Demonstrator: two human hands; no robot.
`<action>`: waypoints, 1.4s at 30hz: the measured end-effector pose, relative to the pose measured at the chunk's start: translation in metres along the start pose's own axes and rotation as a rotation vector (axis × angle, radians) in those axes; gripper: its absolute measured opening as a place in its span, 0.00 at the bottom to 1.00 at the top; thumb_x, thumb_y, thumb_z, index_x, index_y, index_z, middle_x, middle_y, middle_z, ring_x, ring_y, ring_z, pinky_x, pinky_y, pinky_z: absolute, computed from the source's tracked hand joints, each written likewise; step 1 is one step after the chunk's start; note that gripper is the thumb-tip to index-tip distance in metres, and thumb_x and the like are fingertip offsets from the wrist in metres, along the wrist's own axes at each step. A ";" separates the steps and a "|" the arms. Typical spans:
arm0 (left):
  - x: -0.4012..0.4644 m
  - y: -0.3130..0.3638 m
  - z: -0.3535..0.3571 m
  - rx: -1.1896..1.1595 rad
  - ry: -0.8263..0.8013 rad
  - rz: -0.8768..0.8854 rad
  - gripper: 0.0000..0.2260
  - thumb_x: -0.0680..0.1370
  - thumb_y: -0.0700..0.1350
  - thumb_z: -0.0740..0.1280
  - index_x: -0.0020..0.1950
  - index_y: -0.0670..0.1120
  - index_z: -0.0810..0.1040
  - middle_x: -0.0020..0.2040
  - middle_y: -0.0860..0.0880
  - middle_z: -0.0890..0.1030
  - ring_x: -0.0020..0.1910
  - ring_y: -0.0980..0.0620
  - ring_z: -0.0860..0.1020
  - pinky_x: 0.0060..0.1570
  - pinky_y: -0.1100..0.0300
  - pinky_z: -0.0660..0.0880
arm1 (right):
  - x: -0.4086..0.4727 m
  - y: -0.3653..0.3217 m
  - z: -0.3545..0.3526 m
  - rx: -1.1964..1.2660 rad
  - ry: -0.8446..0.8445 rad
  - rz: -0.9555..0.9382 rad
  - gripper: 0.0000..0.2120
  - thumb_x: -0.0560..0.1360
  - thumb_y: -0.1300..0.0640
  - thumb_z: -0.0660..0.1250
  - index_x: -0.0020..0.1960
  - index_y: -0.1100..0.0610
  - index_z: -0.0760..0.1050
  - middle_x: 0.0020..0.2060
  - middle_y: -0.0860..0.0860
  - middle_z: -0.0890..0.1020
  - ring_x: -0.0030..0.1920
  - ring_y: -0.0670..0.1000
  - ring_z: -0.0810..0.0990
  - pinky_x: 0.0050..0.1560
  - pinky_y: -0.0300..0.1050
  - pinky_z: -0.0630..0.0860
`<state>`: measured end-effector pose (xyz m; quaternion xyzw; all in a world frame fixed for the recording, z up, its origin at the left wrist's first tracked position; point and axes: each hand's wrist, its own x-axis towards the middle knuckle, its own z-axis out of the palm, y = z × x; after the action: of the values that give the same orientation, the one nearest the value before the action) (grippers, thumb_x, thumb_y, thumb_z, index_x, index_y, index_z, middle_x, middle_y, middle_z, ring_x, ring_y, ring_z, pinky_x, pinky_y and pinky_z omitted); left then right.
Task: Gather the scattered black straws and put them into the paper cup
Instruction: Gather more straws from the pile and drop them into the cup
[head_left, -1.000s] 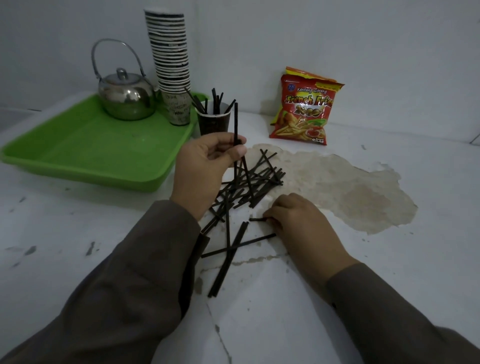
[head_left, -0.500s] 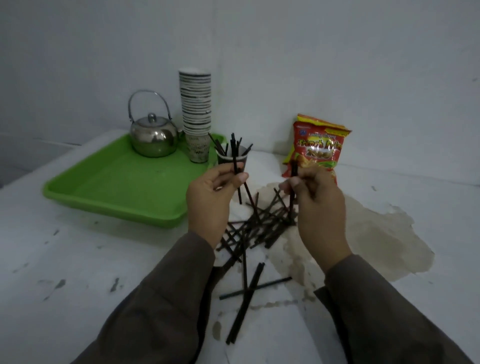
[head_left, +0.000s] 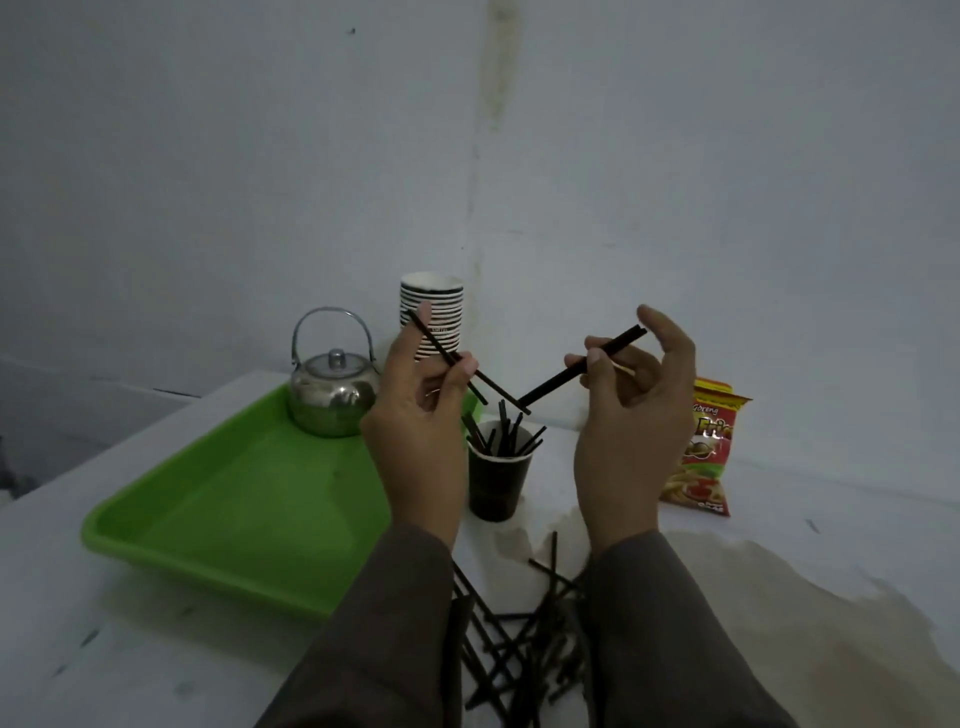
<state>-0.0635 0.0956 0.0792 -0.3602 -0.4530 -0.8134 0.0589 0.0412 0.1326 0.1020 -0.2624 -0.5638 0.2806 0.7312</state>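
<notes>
A dark paper cup stands on the white table with several black straws sticking out of its mouth. My left hand is raised just left of the cup and pinches a black straw that slants down toward the cup. My right hand is raised to the cup's right and pinches another black straw, its lower end hanging above the cup. A pile of scattered black straws lies on the table between my sleeves, partly hidden by them.
A green tray at the left carries a steel kettle and a stack of paper cups. A red snack bag leans at the right. A brown stain spreads over the table's right side. A wall is close behind.
Both hands have risen from the pile toward the cup, each with a straw; the right hand picked its straw off the table. The camera has tilted up.
</notes>
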 end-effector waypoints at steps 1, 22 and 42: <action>0.000 -0.005 0.001 0.041 -0.022 0.030 0.28 0.72 0.42 0.71 0.63 0.68 0.67 0.40 0.55 0.82 0.41 0.59 0.81 0.46 0.61 0.79 | -0.001 0.006 0.002 -0.027 -0.012 0.000 0.17 0.75 0.63 0.64 0.59 0.47 0.69 0.45 0.48 0.83 0.44 0.43 0.83 0.50 0.43 0.78; -0.018 -0.052 0.002 0.388 -0.293 0.018 0.24 0.75 0.38 0.66 0.66 0.58 0.68 0.42 0.51 0.79 0.41 0.56 0.78 0.45 0.64 0.75 | -0.032 0.074 0.007 -0.501 -0.322 -0.115 0.15 0.74 0.64 0.65 0.58 0.51 0.72 0.44 0.55 0.84 0.48 0.56 0.79 0.48 0.53 0.77; 0.001 0.003 -0.005 0.485 -0.546 0.150 0.20 0.76 0.30 0.57 0.65 0.44 0.72 0.66 0.47 0.74 0.65 0.56 0.69 0.67 0.65 0.62 | -0.017 0.045 -0.024 -0.529 -0.435 -0.068 0.15 0.77 0.61 0.60 0.62 0.52 0.73 0.62 0.51 0.77 0.64 0.50 0.72 0.62 0.40 0.65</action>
<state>-0.0659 0.0903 0.0799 -0.5715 -0.6040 -0.5499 0.0789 0.0556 0.1510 0.0539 -0.3581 -0.7680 0.1494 0.5095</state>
